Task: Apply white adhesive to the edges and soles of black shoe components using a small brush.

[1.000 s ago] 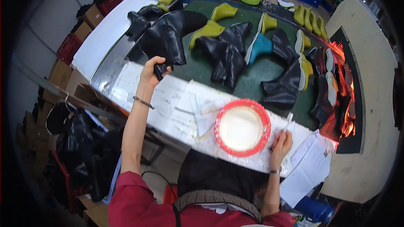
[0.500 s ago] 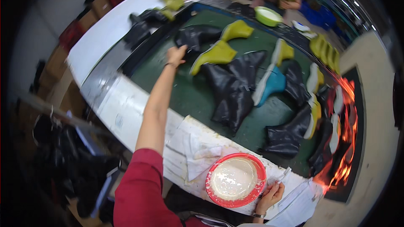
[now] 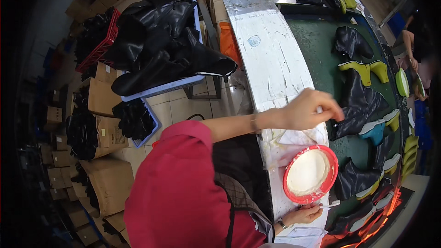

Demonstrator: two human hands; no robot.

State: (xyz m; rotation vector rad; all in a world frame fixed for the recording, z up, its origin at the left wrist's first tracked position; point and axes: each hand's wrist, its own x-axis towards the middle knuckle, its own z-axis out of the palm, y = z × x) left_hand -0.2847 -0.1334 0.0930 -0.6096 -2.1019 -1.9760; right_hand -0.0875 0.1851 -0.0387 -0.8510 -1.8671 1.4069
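My left hand (image 3: 317, 110) is stretched over the edge of the green conveyor belt (image 3: 317, 41), slightly blurred, its fingers loosely bent and apart with nothing visible in them. Its fingertips are close to a black leather boot (image 3: 353, 110); I cannot tell whether they touch. My right hand (image 3: 305, 213) pinches a thin white-tipped brush (image 3: 330, 204) beside a red bowl (image 3: 334, 174) of creamy white liquid. Several black boots, one more being near the far end (image 3: 351, 43), lie on the belt with yellow-green soles (image 3: 360, 70) and a teal sole piece (image 3: 371, 130).
A blue crate (image 3: 161, 87) heaped with black boot uppers (image 3: 161, 32) stands on my left, near cardboard boxes (image 3: 108, 181) and a red crate (image 3: 103, 48). An orange glow (image 3: 392, 206) lights the belt's near right end. Across the belt, a person (image 3: 415, 46) works by a green bowl (image 3: 402, 82).
My view has turned left, bringing the crate and boxes into sight. My left hand has drawn back from the far boot toward the belt's near edge. My right hand stays beside the bowl.
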